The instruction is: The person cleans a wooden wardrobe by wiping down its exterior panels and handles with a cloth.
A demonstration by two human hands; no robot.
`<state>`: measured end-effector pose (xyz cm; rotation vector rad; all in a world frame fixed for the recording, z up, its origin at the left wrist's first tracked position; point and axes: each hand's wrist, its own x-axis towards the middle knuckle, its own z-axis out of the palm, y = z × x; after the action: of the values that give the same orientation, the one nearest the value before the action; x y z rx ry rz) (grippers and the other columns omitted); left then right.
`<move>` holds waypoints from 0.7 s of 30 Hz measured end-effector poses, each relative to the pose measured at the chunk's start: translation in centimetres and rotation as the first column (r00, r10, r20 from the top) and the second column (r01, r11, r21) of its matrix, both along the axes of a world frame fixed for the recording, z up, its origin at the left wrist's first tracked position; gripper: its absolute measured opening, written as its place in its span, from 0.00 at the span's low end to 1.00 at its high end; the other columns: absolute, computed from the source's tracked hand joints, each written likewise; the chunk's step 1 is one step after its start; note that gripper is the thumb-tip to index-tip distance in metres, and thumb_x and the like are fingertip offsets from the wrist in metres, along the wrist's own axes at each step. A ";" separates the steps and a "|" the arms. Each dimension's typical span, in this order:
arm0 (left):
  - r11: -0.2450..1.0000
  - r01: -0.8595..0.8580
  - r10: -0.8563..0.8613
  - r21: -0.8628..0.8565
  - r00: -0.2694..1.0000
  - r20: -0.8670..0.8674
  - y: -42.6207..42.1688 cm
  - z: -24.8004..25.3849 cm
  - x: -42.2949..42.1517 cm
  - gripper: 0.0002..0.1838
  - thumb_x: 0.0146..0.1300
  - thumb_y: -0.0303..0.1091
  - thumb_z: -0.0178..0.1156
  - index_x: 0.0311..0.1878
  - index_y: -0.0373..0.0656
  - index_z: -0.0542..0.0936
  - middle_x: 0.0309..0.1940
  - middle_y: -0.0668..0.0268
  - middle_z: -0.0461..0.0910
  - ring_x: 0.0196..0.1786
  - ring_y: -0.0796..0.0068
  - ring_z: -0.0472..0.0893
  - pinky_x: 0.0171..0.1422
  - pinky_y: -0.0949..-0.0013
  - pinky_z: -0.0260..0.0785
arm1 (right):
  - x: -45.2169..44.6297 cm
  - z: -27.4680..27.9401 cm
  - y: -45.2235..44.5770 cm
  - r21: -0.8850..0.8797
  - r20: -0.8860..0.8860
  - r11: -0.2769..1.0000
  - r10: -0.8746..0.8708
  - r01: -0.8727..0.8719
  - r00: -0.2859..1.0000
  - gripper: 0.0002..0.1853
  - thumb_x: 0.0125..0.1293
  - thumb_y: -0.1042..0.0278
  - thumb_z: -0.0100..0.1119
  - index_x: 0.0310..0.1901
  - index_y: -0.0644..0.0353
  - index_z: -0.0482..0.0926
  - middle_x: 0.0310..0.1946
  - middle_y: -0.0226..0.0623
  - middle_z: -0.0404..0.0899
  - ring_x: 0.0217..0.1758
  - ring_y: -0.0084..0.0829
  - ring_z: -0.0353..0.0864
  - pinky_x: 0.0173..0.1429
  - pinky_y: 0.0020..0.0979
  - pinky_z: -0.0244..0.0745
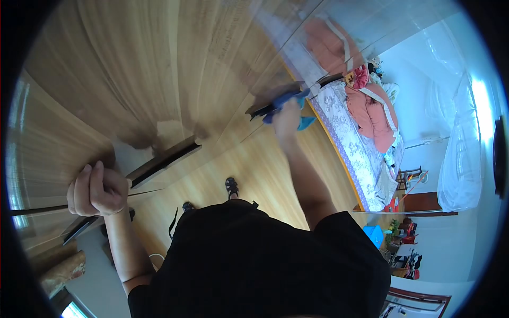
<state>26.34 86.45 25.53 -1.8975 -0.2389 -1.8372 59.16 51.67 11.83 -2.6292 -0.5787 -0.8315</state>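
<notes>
In the head view my right hand (287, 121) is stretched forward, closed on a blue cloth (306, 123). The cloth lies against a long dark handle (260, 111) on the glossy wood-grain wardrobe front (175, 58); the hand is slightly blurred. My left hand (99, 192) is curled into a loose fist beside the wardrobe, at the near end of another dark recessed handle (164, 161). Nothing shows between its fingers. Whether the fist presses on the panel I cannot tell.
A bed (339, 132) with a floral sheet and a pink quilt (371, 116) stands to the right. Sheer white netting (461, 153) hangs beyond it. A blue box (374, 236) is at lower right. My sandalled feet (231, 186) stand on the wooden floor (260, 164).
</notes>
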 end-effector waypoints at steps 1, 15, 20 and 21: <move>1.000 -0.002 0.002 0.017 1.000 -0.002 0.3 0.0 0.0 0.10 0.61 0.19 0.63 0.40 0.48 0.83 0.43 0.69 0.80 0.45 0.70 0.75 0.48 0.70 0.70 | -3.2 -0.7 1.7 -0.052 0.021 0.997 0.058 -0.057 0.998 0.08 0.50 0.77 0.61 0.35 0.64 0.80 0.42 0.48 0.77 0.47 0.53 0.76 0.52 0.50 0.74; 0.910 0.380 -0.402 -0.164 0.906 -0.132 0.0 0.9 -4.2 0.10 0.61 0.15 0.62 0.45 0.37 0.80 0.48 0.59 0.76 0.52 0.61 0.77 0.54 0.63 0.75 | -12.1 -3.6 -0.7 0.912 -0.366 -0.034 0.383 0.409 0.848 0.20 0.62 0.80 0.52 0.57 0.65 0.75 0.43 0.42 0.82 0.43 0.38 0.84 0.50 0.36 0.83; 0.942 0.302 -0.309 -0.146 0.950 -0.031 3.1 0.5 -7.3 0.10 0.65 0.17 0.63 0.49 0.32 0.77 0.55 0.54 0.69 0.55 0.61 0.76 0.59 0.62 0.78 | -4.3 -3.9 1.9 0.987 0.003 -0.149 0.340 0.051 0.940 0.12 0.68 0.75 0.56 0.52 0.63 0.73 0.46 0.38 0.78 0.48 0.35 0.79 0.57 0.36 0.77; 0.964 0.223 -0.232 -0.145 0.971 -0.048 4.0 0.8 -7.7 0.12 0.65 0.17 0.63 0.51 0.32 0.76 0.57 0.54 0.68 0.55 0.62 0.75 0.59 0.62 0.78 | -4.3 -4.6 3.9 0.993 -0.113 -0.011 0.260 0.120 0.959 0.10 0.70 0.73 0.57 0.51 0.63 0.73 0.46 0.37 0.76 0.49 0.35 0.77 0.58 0.37 0.74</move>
<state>18.63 90.49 26.36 -2.1544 -0.1335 -1.9464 54.83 55.58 7.25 -1.1769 0.0890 -0.4566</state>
